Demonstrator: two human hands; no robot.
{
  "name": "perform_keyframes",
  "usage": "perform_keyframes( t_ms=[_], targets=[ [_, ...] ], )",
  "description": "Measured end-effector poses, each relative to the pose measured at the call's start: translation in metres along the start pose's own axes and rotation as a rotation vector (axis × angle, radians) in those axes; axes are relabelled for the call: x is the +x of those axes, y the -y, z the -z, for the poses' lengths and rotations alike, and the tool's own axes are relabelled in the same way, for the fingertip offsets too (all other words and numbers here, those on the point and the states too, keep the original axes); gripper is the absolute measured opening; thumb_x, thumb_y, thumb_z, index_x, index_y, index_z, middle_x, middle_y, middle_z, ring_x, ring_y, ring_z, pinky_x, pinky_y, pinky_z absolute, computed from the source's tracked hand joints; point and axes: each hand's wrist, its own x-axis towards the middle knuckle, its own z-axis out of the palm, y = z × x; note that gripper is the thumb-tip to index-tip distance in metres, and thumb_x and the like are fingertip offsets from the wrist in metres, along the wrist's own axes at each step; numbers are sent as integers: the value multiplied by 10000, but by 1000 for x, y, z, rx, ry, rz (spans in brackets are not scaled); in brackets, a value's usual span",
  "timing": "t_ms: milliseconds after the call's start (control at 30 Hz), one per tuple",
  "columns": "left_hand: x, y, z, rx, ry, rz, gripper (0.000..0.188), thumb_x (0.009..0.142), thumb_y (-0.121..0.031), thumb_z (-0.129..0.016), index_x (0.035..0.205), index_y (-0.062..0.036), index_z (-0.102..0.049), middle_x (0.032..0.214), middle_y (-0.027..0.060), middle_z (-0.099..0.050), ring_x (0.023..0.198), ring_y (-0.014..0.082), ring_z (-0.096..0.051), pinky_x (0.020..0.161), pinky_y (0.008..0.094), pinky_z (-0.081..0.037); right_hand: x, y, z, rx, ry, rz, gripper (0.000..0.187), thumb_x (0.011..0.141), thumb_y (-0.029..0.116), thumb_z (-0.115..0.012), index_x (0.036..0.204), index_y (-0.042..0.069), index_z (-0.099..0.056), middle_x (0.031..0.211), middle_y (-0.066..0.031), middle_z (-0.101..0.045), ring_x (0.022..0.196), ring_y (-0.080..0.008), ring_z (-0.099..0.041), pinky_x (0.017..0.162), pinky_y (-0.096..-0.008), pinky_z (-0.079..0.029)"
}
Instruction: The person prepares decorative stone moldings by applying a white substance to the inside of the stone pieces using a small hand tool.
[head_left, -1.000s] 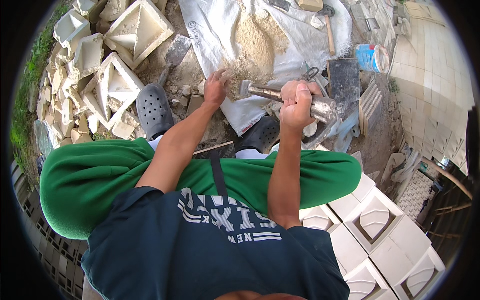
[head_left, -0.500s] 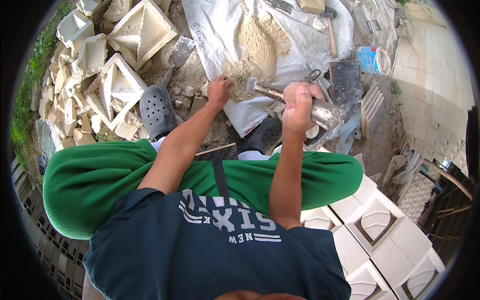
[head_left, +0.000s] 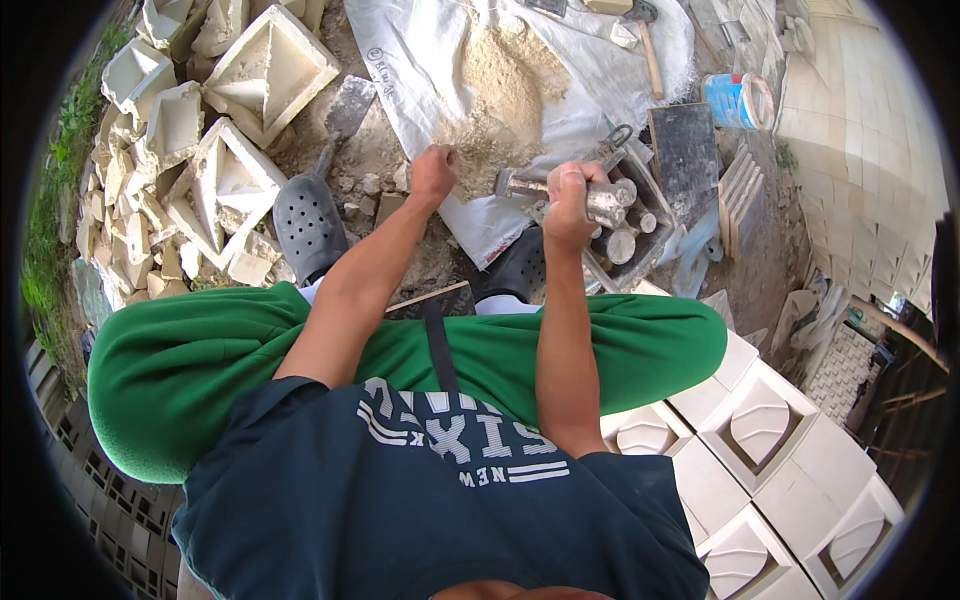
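Observation:
My left hand point(head_left: 435, 172) is closed, its fingers curled by the edge of a white sack sheet point(head_left: 478, 228); whatever it may hold is hidden. To its right, my right hand point(head_left: 570, 203) grips a dusty short-handled tool point(head_left: 524, 186) with a flat metal end that points left, toward the left hand. The tool is above the sheet's near right part. Close beside the right hand is a box point(head_left: 655, 245) holding several round-ended, dusty rods or handles point(head_left: 621, 244). Pale powder point(head_left: 505, 85) is heaped on the sheet beyond both hands.
Broken cream-coloured moulded blocks point(head_left: 270, 75) pile up at the left. A trowel point(head_left: 349, 106) lies by my left shoe point(head_left: 309, 225). At the right are a dark slab point(head_left: 683, 150), a blue-and-white bucket point(head_left: 738, 101) and a hammer point(head_left: 651, 60). Patterned blocks point(head_left: 760, 420) stand at lower right.
My right hand has shifted slightly left and toward me with the tool, uncovering more of the box and its rods. The left hand has barely moved; the view has shifted slightly.

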Motion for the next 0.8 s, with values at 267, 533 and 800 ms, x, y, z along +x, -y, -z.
perform_keyframes(
  t_ms=[267, 533, 800],
  targets=[
    [-2, -9, -1, -232, 211, -130, 201, 752, -106, -575, 933, -73, -654, 880, 153, -640, 805, 315, -609, 715, 386, -480, 1, -10, 3, 25, 72, -72, 203, 766, 67, -537, 586, 8, -467, 513, 44, -410, 488, -34, -358, 425, -234, -265],
    [-19, -4, 1, -137, -33, -113, 211, 781, -105, -578, 979, -96, -649, 917, 149, -622, 799, 318, -596, 712, 383, -462, 2, 45, 13, 270, 100, -27, 208, 781, 49, -492, 613, 66, -372, 500, -4, -394, 425, -72, -299, 395, -239, -228],
    [-39, -7, -7, -57, -55, -49, 230, 765, -59, -575, 984, -83, -639, 982, 154, -566, 926, 339, -550, 786, 424, -449, -9, 2, 5, 305, 64, -199, 177, 789, 36, -501, 637, 57, -411, 527, 13, -397, 455, -51, -333, 422, -224, -273]
  ],
)
